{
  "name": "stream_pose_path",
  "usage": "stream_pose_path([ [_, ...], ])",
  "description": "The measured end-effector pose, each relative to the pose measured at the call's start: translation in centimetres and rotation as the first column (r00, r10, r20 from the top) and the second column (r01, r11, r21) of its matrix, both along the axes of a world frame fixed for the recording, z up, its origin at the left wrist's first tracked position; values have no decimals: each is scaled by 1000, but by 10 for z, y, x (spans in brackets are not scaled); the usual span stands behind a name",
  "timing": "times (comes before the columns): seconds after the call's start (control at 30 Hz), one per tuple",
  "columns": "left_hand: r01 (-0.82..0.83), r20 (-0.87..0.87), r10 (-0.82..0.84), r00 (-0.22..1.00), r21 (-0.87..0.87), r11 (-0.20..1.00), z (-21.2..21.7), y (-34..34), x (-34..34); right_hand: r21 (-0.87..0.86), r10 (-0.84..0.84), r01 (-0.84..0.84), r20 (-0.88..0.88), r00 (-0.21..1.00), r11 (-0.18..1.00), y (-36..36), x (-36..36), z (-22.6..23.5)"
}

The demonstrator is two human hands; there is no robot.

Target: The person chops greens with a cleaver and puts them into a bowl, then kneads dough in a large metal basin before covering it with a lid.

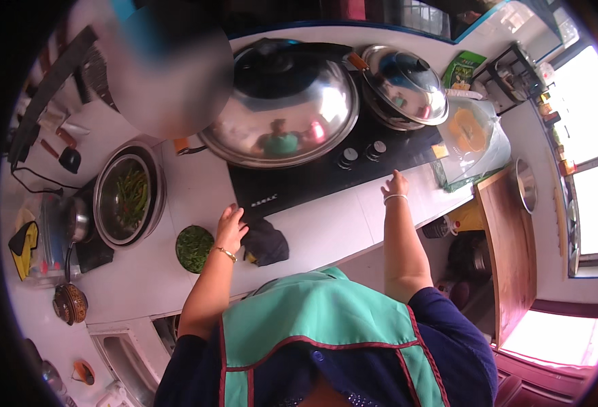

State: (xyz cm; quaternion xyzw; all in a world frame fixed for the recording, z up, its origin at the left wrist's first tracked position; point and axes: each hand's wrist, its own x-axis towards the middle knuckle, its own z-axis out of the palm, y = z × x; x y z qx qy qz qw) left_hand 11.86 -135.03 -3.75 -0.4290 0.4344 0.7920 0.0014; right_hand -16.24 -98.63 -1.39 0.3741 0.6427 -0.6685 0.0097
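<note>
My left hand (231,229) is over the white counter, fingers apart and nothing in them. Right beside it lies a dark crumpled cloth (269,243), and a round dish of chopped greens (194,249) is by the wrist. My right hand (397,184) hovers at the front edge of the black stove (299,193), loosely open and holding nothing. Two control knobs (360,154) sit on the stove beyond it. On the stove are a large wok under a domed steel lid (292,112) and a smaller lidded pan (407,85). What they contain is hidden.
A steel bowl of long green vegetables (132,193) stands at left. Hanging utensils and a ladle (69,159) are beyond. A blurred round shape (170,81) blocks the upper left. At right are a plastic bag with something yellow (467,130) and an open wooden cabinet door (509,251).
</note>
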Motion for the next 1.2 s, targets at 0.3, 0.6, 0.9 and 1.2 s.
stream_pose_path([
  [0.3, -245, -99, 251, 963, 69, 967, -1, 49, -14, -441, 115, -149, -103, 988, 885, 50, -21, -29],
  [0.6, -353, -9, 354, 935, 58, 934, 1, 87, 20, -466, 131, -182, -140, 981, 866, 86, 21, -33],
  [0.9, -201, -103, 216, 971, 145, 969, -15, 134, 38, -281, 443, -534, -328, 834, 797, 217, 32, -100],
  [1.2, -175, -78, 159, 984, -275, 946, -6, 112, 110, -173, 459, -457, -27, 888, 873, 136, 128, -9],
])
